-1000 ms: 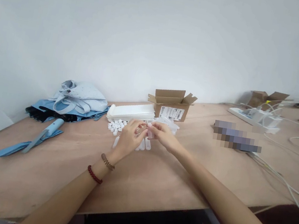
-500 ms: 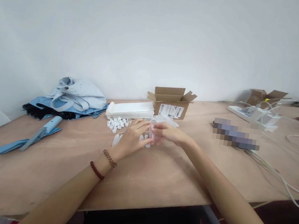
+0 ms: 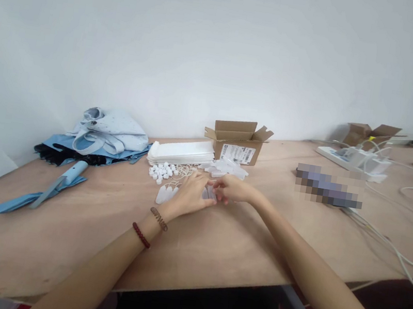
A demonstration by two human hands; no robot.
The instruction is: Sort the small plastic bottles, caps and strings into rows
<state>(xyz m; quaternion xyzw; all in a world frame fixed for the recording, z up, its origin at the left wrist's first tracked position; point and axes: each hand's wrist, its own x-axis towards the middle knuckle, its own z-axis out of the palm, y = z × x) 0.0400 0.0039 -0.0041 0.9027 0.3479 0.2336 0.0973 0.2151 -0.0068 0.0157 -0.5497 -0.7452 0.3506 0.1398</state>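
My left hand (image 3: 189,196) lies low on the wooden table (image 3: 215,245), fingers curled over small translucent tubes (image 3: 166,193). My right hand (image 3: 233,189) meets it from the right, fingertips pinched on a small clear tube (image 3: 208,193) between the two hands. A heap of white caps (image 3: 162,171) lies just behind the left hand. More clear tubes (image 3: 228,168) lie behind the right hand. Two bead bracelets circle my left wrist.
A stack of white packets (image 3: 181,152) and an open cardboard box (image 3: 238,141) stand at the back. Blue cloth and a folded umbrella (image 3: 95,139) lie at the left. A power strip with white cables (image 3: 354,159) and another box are at the right.
Both hands have come down from slightly above the table to rest on it, and moved a little nearer to me with the small tube.
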